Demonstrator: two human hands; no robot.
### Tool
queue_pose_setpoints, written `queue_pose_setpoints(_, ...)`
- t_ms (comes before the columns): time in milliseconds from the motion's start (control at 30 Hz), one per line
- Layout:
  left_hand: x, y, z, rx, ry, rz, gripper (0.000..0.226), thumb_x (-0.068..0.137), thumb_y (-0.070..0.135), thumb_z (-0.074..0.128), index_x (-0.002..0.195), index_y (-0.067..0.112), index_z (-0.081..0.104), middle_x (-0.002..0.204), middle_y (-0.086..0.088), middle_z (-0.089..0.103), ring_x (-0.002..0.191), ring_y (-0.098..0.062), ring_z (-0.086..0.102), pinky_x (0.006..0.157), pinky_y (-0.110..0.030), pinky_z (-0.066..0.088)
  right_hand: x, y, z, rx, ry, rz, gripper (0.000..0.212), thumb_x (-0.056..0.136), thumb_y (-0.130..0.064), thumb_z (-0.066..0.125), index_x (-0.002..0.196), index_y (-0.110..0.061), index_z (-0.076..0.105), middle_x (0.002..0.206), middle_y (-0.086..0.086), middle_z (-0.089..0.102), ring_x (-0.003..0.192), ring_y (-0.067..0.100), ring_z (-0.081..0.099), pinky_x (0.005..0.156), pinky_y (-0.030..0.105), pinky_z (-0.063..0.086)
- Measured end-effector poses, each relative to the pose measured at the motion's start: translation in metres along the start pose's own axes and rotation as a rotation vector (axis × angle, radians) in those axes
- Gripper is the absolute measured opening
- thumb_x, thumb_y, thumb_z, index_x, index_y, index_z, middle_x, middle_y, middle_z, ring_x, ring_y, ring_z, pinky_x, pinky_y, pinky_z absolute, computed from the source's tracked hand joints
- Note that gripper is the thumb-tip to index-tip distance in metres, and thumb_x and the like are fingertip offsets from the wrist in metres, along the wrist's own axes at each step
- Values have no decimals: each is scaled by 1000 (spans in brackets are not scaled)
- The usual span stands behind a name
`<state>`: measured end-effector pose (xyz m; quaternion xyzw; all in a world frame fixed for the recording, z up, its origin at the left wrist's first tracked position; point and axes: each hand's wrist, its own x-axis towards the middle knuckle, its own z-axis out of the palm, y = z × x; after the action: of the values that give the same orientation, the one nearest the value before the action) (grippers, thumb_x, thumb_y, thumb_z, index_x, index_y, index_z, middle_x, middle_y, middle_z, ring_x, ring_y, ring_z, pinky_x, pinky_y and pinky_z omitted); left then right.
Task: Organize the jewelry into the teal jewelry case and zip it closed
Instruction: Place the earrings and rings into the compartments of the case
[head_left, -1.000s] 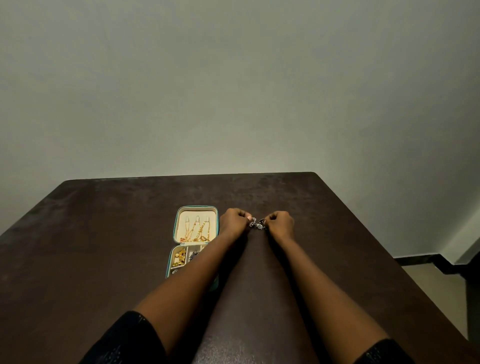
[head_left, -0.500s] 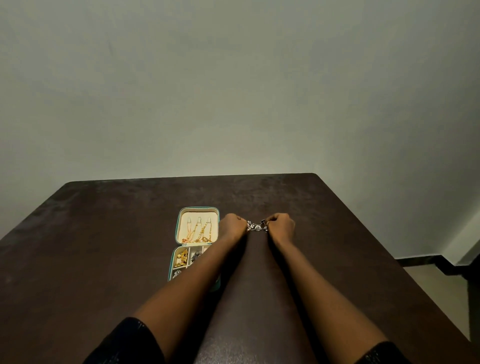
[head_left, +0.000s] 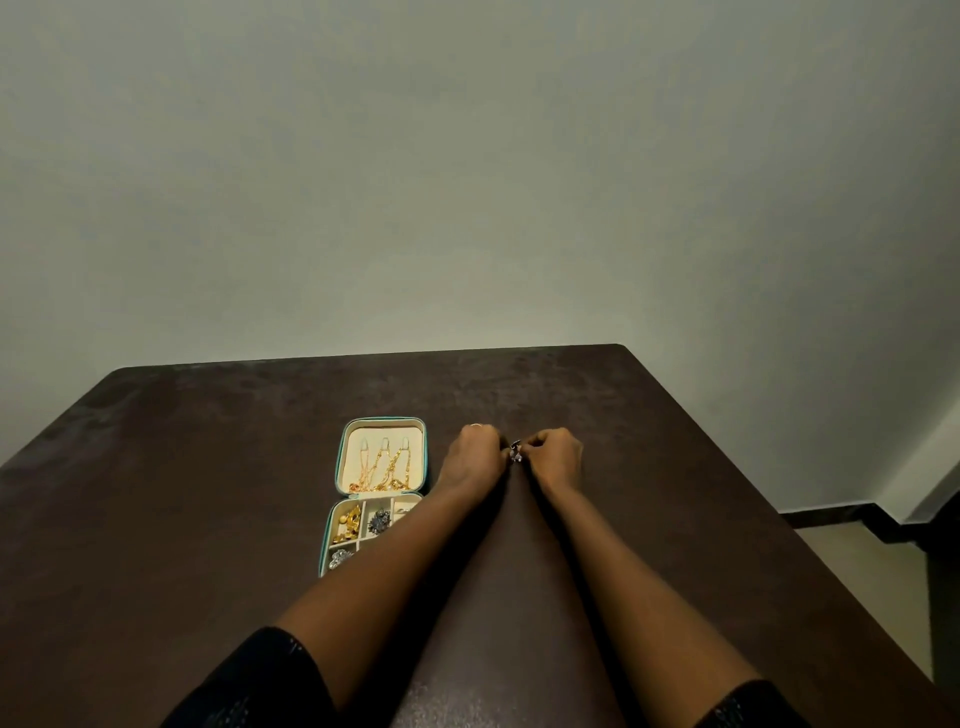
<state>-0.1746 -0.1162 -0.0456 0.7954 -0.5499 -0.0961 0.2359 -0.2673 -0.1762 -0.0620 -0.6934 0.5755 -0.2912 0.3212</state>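
A: Change versus half a second back?
B: Table (head_left: 208, 519) same, teal jewelry case (head_left: 383, 430) same spot, open. The hands have closed in on each other. The silver sparkly piece (head_left: 515, 453) was a short strip stretched left-right between them; now only a small clump shows in the narrow gap.

A: Axis?
B: The case's long axis runs away from the person, with the lid at the far end and the compartment tray at the near end, both facing up. Gold chains (head_left: 382, 473) hang lengthwise in the lid. For the sparkly piece, the visible bit reads slightly taller than wide. Too small to tell which way it points.

A: Where is it relative to the hands?
B: Right between them, touching both, at knuckle level, over the table just right of the lid. The left hand (head_left: 475, 452) has curled fingers pinching its left end. The right hand (head_left: 556, 454) is the same on the right end. Both are clenched on it, knuckles up.

A: Anything else?
B: The left forearm crosses the tray's near right corner. The tray holds gold pieces (head_left: 349, 522), a dark cluster (head_left: 379, 519) and a silver cluster (head_left: 340, 558). There is a ring (head_left: 476, 426) on a left finger.
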Motion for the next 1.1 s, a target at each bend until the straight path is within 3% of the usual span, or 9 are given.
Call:
queue_pose_setpoints(100, 0, 2, 1, 40, 3, -15, 25, 87, 13, 49, 100, 7, 70, 99, -21, 67, 95, -39, 62, 78, -39, 50, 1, 3, 0, 9, -16, -33, 16, 82, -9, 60, 86, -6, 75, 94, 14, 73, 90, 24, 67, 70, 26, 47)
queue_pose_setpoints(267, 2, -4, 1, -78, 55, -91, 21, 89, 14, 51, 98, 6, 69, 102, -20, 68, 100, -37, 62, 82, -38, 50, 7, 7, -1, 26, -29, -31, 15, 83, -12, 62, 89, -6, 75, 99, 15, 72, 96, 26, 66, 77, 27, 48)
queue_pose_setpoints(433, 2, -13, -5, -447, 112, -115, 12, 90, 13, 59, 94, 9, 69, 90, -1, 68, 88, -13, 61, 77, -21, 42, 8, 6, 0, 18, -21, -19, 15, 83, -11, 63, 90, -8, 75, 100, 14, 72, 97, 26, 66, 80, 27, 48)
queue_pose_setpoints(533, -3, -15, -10, -754, 113, -103, 8, 88, 5, 61, 89, 10, 67, 80, 4, 64, 74, -6, 57, 71, -20, 43, 4, 4, 2, -1, -2, -37, 13, 81, -11, 64, 83, -9, 76, 93, 11, 74, 89, 25, 67, 75, 28, 50)
queue_pose_setpoints(667, -12, -12, -18, -1251, -16, -209, 17, 90, 1, 56, 82, 13, 65, 67, 11, 67, 72, -4, 58, 64, -14, 46, 4, 4, 8, -51, 17, -80, 15, 83, -13, 62, 87, -8, 76, 96, 12, 73, 91, 26, 67, 70, 25, 46)
queue_pose_setpoints(833, -16, -12, -28, -1595, -147, -288, 19, 92, -1, 50, 86, 11, 63, 66, 7, 72, 58, 0, 65, 53, -13, 50, 8, 1, 15, -202, -4, -150, 25, 92, -14, 49, 95, 0, 69, 111, 20, 60, 104, 34, 58, 86, 34, 45)
queue_pose_setpoints(900, -18, -11, -32, -1642, -181, -302, 19, 93, 0, 48, 86, 11, 63, 66, 7, 72, 57, -2, 66, 51, -15, 51, 8, 2, 13, -183, -5, -166, 21, 92, -11, 47, 93, 0, 65, 111, 20, 58, 105, 34, 55, 87, 32, 42)
queue_pose_setpoints(1000, -21, -11, -36, -1654, -208, -322, 18, 94, 6, 47, 88, 13, 63, 66, 7, 71, 57, -2, 66, 53, -17, 50, 5, 4, 5, -22, 3, -173, 12, 90, -4, 51, 85, -8, 61, 104, 16, 58, 97, 28, 54, 72, 24, 31)
queue_pose_setpoints(1100, -23, -13, -40, -1644, -200, -351, 17, 93, 7, 48, 88, 12, 63, 64, 5, 71, 55, -3, 65, 57, -20, 48, -2, 0, -3, 158, 8, -252, 18, 88, 3, 53, 83, -13, 59, 92, 10, 54, 86, 18, 50, 64, 18, 28)
